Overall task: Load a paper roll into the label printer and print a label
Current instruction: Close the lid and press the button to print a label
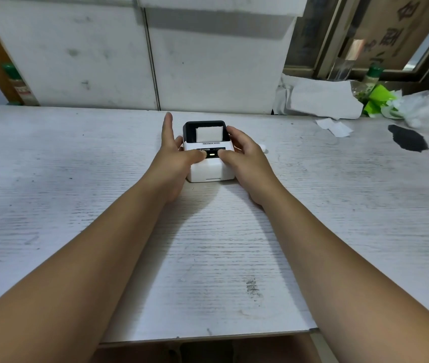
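— Most of the loading looks finished to me; the label printer (209, 153) sits mid-worktop (77, 179) with its dark lid closed, and a white label (209, 134) stands up out of the slot at its far end.

— So the roll is inside?

— I judge so, though it's hidden; a small light glows on the front panel, so the printer is on; whether that strip is a printed label I cannot tell.

— And the hands?

— The left hand (175, 155) and right hand (244, 155) flank the case, each grip loosely closed against its sides, thumbs on the panel beside the light; the left forefinger points away, free.

— What's left?

— Likely pressing print or tearing off the label; paper scraps (335, 127) lie well apart, far right.
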### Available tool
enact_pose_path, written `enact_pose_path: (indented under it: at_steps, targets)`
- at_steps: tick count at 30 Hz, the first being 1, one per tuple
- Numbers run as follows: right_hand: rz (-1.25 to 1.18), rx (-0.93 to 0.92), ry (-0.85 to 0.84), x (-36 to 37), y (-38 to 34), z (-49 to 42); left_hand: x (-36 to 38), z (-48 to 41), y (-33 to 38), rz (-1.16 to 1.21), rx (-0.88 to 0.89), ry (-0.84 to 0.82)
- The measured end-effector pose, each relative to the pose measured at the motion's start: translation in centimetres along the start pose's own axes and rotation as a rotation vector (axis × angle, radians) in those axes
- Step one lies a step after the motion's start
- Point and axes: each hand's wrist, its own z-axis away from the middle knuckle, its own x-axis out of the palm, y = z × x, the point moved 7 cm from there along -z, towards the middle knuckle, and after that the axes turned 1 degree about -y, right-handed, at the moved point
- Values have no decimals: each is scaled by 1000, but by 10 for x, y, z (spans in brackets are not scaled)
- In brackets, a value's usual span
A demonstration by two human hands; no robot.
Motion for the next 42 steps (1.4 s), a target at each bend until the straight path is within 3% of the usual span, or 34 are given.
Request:
enact_pose_path:
  at_steps: [20,42]
  targets:
    - [-42,-25,-54,-1,-3,-1,5,-1,2,-101,134,-84]
    - [-117,-70,-62,-3,-7,1,3,-4,-1,-125,135,-107]
